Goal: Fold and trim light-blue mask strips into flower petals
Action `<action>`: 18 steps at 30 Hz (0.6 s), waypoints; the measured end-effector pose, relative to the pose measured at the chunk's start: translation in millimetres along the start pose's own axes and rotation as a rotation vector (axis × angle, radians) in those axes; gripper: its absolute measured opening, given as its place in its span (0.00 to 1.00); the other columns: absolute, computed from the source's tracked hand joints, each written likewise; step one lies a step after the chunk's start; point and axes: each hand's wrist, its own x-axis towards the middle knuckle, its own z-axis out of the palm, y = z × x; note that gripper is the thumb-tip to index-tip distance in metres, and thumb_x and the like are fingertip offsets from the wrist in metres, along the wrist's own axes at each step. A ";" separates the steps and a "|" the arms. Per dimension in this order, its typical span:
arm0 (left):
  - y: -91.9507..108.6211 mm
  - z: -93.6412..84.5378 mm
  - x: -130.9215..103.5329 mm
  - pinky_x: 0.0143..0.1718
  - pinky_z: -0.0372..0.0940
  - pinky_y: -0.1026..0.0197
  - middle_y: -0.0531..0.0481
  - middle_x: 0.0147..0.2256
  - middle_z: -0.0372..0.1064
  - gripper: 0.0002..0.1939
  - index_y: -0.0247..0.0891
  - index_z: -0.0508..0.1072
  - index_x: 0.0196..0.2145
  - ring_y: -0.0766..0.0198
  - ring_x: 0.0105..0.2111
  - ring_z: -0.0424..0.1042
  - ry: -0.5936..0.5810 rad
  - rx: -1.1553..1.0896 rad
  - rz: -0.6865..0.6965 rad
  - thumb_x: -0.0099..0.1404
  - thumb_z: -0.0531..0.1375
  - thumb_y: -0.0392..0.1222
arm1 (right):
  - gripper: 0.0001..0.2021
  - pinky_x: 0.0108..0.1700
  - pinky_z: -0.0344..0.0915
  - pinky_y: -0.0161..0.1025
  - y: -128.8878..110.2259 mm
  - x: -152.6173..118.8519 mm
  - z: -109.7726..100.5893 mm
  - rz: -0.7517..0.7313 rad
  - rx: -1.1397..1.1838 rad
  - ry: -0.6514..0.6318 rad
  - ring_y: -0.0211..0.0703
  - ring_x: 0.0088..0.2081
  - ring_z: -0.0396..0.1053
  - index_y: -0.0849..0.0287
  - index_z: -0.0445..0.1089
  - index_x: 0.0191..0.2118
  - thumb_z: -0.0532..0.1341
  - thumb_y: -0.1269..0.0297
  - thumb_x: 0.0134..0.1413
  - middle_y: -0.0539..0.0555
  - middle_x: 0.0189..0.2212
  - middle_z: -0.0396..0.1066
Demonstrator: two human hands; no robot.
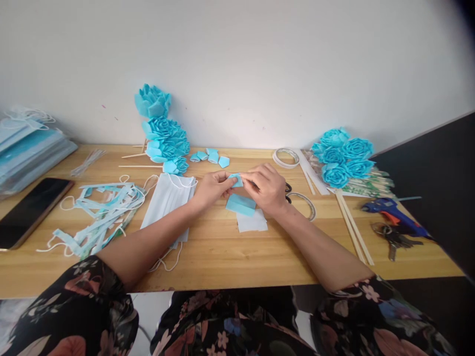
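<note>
A small light-blue fabric piece (236, 181) is pinched between my two hands, above the middle of the table. My left hand (214, 189) grips its left side with thumb and fingers. From the right, my right hand (266, 187) has its fingertips closed on the piece's edge. Just below lie a folded blue fabric piece (241, 204) and a white fabric piece (252, 221). Black scissor handles (288, 192) show partly behind my right hand. Several blue petal pieces (213, 155) rest beyond my hands, close to the wall.
Blue fabric flowers stand at the left (163, 131) and right (343, 155). Left are face masks (165, 198), cut strips (100, 212) and a phone (35, 210). Tape rolls (285, 157), wooden sticks (354, 227), a glue gun (397, 217) and keys (395, 240) lie right.
</note>
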 end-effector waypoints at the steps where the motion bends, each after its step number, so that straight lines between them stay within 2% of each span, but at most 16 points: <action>1: 0.0 0.0 -0.1 0.23 0.59 0.66 0.54 0.20 0.68 0.17 0.35 0.70 0.27 0.71 0.19 0.64 0.000 -0.001 0.002 0.55 0.65 0.53 | 0.07 0.35 0.64 0.41 0.2 -0.1 0.1 -0.008 0.000 -0.004 0.43 0.33 0.68 0.55 0.73 0.37 0.60 0.74 0.59 0.53 0.30 0.75; 18: 0.3 -0.8 0.2 0.24 0.59 0.66 0.55 0.20 0.67 0.18 0.35 0.70 0.27 0.72 0.19 0.63 -0.012 -0.051 0.030 0.54 0.66 0.54 | 0.08 0.37 0.67 0.41 -0.8 -2.2 4.4 0.034 0.121 -0.057 0.44 0.34 0.71 0.55 0.74 0.38 0.59 0.74 0.59 0.53 0.32 0.77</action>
